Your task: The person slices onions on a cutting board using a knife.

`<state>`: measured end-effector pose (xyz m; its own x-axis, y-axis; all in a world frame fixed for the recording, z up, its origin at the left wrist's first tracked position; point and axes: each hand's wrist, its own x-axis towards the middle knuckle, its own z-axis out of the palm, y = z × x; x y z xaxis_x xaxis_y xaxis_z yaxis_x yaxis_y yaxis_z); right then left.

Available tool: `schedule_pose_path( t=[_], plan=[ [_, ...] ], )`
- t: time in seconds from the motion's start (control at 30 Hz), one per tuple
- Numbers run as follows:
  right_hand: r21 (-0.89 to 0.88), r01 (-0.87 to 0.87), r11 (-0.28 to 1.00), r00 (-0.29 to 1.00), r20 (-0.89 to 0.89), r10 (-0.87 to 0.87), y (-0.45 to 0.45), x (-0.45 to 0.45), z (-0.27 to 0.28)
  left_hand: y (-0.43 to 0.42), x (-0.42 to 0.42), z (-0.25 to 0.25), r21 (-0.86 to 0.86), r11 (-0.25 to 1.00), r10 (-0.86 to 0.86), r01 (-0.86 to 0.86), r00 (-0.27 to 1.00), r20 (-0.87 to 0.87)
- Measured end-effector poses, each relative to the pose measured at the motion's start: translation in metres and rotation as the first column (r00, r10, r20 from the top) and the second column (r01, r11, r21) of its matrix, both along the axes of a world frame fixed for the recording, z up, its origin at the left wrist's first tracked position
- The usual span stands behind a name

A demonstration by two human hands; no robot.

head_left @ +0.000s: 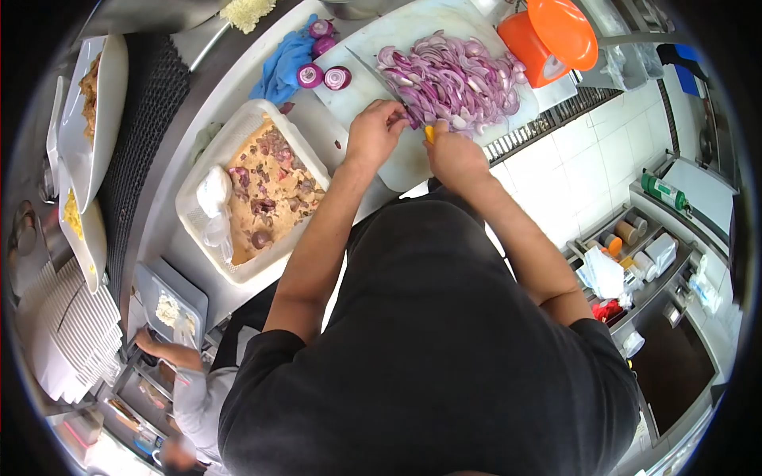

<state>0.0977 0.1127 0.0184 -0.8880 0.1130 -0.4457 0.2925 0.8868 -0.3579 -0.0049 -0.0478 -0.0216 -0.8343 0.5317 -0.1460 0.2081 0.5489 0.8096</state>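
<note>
My right hand [459, 161] is wrapped round the yellow handle of a knife [430, 134]. Its blade slants up and left along the edge of a heap of sliced red onion [452, 83]. Beside the blade, my left hand [375, 133] has its fingers curled together on a small piece of red onion [402, 122]; part of that piece is hidden by the fingertips. Beneath both hands lies a white cutting board [405, 163]. Several peeled or halved onions [337, 78] rest at the board's upper left corner, next to a crumpled blue cloth [284, 67].
A white plastic crate [238, 274] holding onion skins and scraps stands left of my left forearm. An orange container [533, 49] sits beyond the heap at right. White dishes with food [101, 111] and stacked plates [67, 329] line the far left. Another person's arm [178, 355] shows lower left.
</note>
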Motion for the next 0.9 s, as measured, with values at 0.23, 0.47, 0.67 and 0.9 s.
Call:
schedule_pose_path(
  t=[0.23, 0.47, 0.67, 0.9],
  plan=[
    [0.013, 0.043, 0.999, 0.993, 0.107, -0.044, -0.005, 0.009, 0.024, 0.000, 0.001, -0.004, 0.014, 1.000, 0.012, -0.012, 1.000, 0.014],
    [0.000, -0.003, 1.000, 0.998, 0.056, 0.003, 0.006, 0.000, 0.027, 0.002, 0.000, -0.002, -0.006, 1.000, 0.008, -0.008, 1.000, -0.007],
    [-0.001, 0.043, 0.999, 0.995, 0.085, -0.043, -0.004, 0.011, 0.018, 0.000, 0.003, 0.001, -0.024, 1.000, 0.014, -0.014, 1.000, -0.001],
    [0.000, -0.015, 1.000, 1.000, 0.019, 0.015, 0.007, 0.006, 0.036, 0.001, 0.000, -0.001, -0.012, 1.000, 0.002, -0.002, 1.000, -0.005]
  ],
)
